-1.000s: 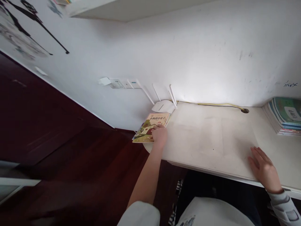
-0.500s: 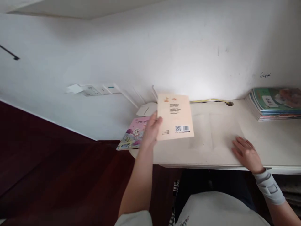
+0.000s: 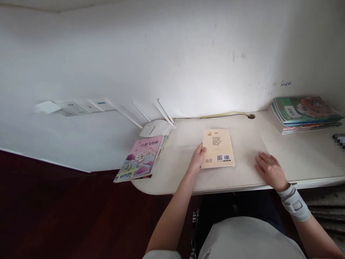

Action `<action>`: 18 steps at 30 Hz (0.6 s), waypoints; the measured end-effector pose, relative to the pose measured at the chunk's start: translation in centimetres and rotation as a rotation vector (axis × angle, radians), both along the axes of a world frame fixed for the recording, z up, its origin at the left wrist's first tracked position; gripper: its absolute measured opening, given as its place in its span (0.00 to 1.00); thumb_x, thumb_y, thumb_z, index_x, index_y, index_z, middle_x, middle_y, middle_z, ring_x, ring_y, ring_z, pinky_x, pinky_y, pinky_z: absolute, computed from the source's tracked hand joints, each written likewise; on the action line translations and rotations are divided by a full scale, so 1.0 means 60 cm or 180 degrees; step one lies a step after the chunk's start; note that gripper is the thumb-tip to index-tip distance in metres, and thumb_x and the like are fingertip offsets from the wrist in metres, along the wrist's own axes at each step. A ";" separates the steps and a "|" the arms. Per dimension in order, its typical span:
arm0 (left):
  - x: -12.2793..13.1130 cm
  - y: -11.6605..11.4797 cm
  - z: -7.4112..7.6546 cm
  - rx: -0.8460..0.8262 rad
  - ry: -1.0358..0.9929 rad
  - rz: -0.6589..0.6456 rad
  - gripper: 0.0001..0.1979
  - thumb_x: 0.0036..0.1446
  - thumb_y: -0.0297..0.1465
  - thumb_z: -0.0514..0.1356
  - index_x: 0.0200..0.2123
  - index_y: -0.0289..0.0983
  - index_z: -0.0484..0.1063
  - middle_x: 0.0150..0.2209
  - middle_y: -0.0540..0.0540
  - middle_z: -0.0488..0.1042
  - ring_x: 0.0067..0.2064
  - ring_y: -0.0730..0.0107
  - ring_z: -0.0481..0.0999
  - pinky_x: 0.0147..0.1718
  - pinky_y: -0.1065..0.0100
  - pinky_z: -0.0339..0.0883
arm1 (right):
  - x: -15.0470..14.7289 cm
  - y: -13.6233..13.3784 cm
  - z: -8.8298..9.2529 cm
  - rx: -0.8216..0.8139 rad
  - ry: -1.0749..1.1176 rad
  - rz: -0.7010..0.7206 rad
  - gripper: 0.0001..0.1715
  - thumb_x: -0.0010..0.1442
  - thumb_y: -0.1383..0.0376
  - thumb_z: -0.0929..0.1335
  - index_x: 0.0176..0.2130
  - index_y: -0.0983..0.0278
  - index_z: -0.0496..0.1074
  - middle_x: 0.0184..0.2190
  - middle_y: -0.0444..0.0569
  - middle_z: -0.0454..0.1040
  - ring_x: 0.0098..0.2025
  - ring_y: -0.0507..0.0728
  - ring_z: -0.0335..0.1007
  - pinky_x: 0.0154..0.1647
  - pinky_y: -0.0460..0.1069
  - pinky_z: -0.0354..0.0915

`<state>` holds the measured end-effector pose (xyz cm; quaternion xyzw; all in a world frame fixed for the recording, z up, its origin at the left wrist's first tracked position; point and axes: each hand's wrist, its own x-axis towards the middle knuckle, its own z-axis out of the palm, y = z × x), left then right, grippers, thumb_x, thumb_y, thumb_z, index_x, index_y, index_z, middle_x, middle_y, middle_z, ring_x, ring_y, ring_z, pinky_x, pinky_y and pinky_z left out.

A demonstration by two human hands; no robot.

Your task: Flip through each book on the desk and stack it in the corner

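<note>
A thin beige book (image 3: 217, 148) lies back cover up on the white desk (image 3: 304, 158), a QR code and barcode near its lower edge. My left hand (image 3: 197, 159) grips its left edge, fingers curled round it. My right hand (image 3: 270, 171) rests flat on the desk to the right of the book, fingers spread, holding nothing. A pink picture book (image 3: 140, 157) tops a small stack that overhangs the desk's left end.
A white router (image 3: 156, 126) with several antennas sits at the back left by the wall. A yellow cable (image 3: 223, 115) runs to a hole in the desk. A stack of picture books (image 3: 303, 114) stands at the back right. Wall sockets (image 3: 78, 107) are on the left.
My left hand took the beige book off the left stack, turned it over and brought it down flat on the desk's middle. The pink book is now uncovered. My right hand stayed put.
</note>
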<state>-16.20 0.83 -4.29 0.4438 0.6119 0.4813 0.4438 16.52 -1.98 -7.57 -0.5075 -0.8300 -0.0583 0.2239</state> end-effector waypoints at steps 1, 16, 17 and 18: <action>-0.001 0.001 -0.002 -0.0014 0.0148 -0.0019 0.20 0.54 0.39 0.54 0.48 0.36 0.67 0.43 0.42 0.76 0.39 0.64 0.75 0.35 0.67 0.68 | -0.008 0.002 0.008 -0.0003 -0.0042 -0.0029 0.17 0.64 0.61 0.59 0.47 0.62 0.71 0.50 0.55 0.72 0.54 0.60 0.66 0.56 0.58 0.56; -0.010 -0.015 -0.035 0.0514 0.2957 0.0412 0.14 0.59 0.34 0.49 0.38 0.32 0.70 0.55 0.31 0.64 0.61 0.52 0.56 0.58 0.49 0.52 | -0.153 0.037 0.005 -0.0452 -0.0361 0.0749 0.37 0.61 0.48 0.60 0.58 0.72 0.61 0.60 0.64 0.60 0.62 0.66 0.54 0.60 0.60 0.53; -0.010 -0.015 -0.038 0.0546 0.2964 0.0394 0.14 0.60 0.35 0.49 0.37 0.33 0.71 0.54 0.32 0.65 0.61 0.52 0.56 0.59 0.49 0.52 | -0.151 0.036 0.003 -0.0425 -0.0371 0.0754 0.37 0.61 0.48 0.60 0.58 0.73 0.62 0.60 0.64 0.60 0.62 0.66 0.55 0.60 0.60 0.54; -0.010 -0.015 -0.039 0.0576 0.2936 0.0401 0.14 0.60 0.36 0.49 0.36 0.34 0.71 0.54 0.33 0.65 0.62 0.53 0.55 0.59 0.49 0.52 | -0.150 0.036 0.002 -0.0394 -0.0380 0.0760 0.37 0.62 0.48 0.59 0.58 0.73 0.62 0.60 0.65 0.60 0.62 0.66 0.55 0.60 0.60 0.54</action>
